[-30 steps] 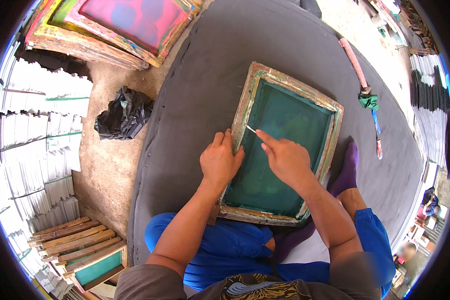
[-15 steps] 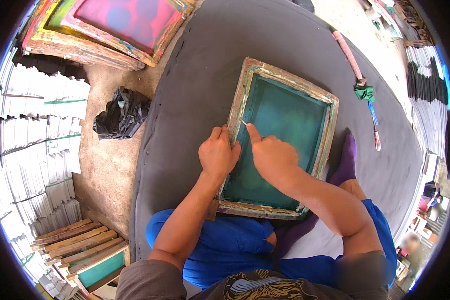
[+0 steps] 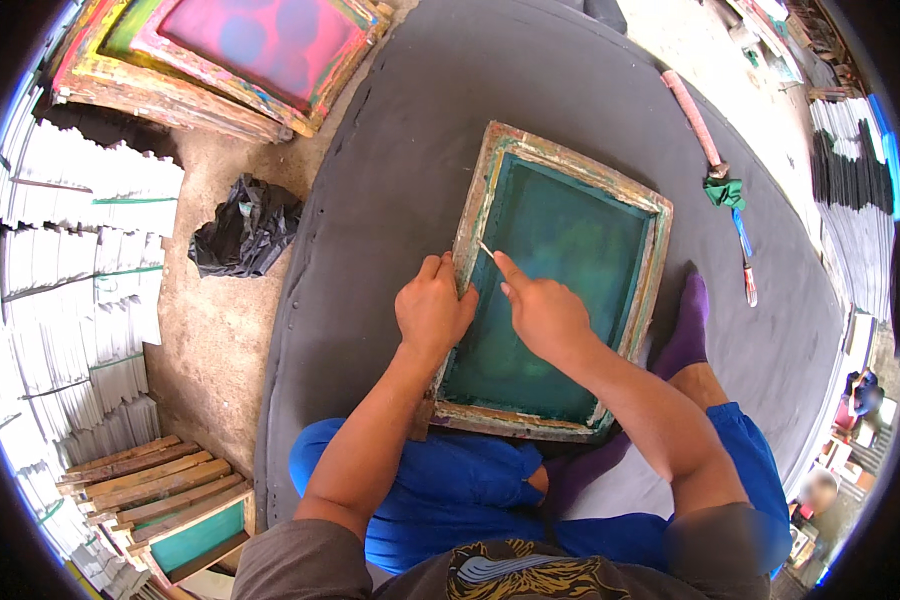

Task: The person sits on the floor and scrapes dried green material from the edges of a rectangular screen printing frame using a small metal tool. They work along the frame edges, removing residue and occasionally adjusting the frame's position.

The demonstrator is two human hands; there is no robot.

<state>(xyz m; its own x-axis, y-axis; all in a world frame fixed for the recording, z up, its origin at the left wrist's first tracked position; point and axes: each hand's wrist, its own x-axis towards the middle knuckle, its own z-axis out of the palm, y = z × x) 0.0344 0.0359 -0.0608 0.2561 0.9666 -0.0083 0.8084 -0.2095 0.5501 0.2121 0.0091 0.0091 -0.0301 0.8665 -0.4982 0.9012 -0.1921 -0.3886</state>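
A screen-printing frame (image 3: 660, 235) with a worn, paint-stained wooden border lies at a slant in front of me, its dark green mesh (image 3: 560, 270) facing up. My left hand (image 3: 435, 308) is closed over the frame's left rail, thumb toward the mesh. In my right hand (image 3: 550, 312) is a thin, pale, pointed tool (image 3: 485, 248), pinched with the index finger stretched along it. Its tip meets the inner edge of the left rail. The grip end of the tool is hidden inside the hand.
The dark mat (image 3: 390, 150) lies under the frame. Right of it are a pink-handled tool (image 3: 690, 115), a green cloth (image 3: 723, 192) and a screwdriver (image 3: 750, 285). Leftward are a black plastic bag (image 3: 245, 225), paper stacks (image 3: 80, 270), stacked frames (image 3: 160, 480) and colourful screens (image 3: 310, 110).
My right hand has shifted slightly down and right, and more of the thin tool shows beyond the fingertip. My left hand keeps its hold on the rail.
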